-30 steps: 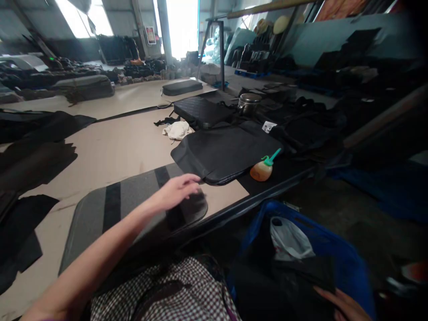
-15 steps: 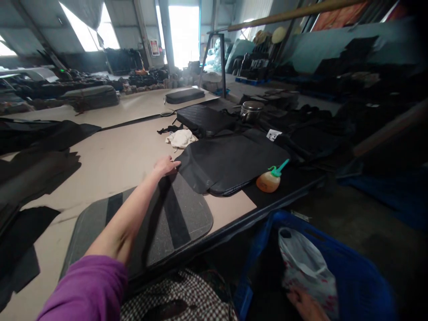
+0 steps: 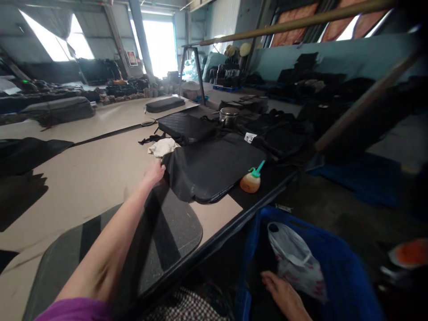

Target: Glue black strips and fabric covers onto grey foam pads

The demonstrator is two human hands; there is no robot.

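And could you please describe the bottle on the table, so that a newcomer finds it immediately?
Start at the big table, then find the flat black piece with the left hand at its left corner. The bottle stands before that piece's right end, near the table's front edge. Unlike its dark neighbours, it is rounded and orange, with a slanting green spout.

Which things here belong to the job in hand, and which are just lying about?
Likely in use:
black cover, left hand at its edge
blue crate, right hand over it
grey panel beside the cover

Apparently just lying about:
bottle of orange liquid
pale cloth
metal pot
plastic bag in the crate
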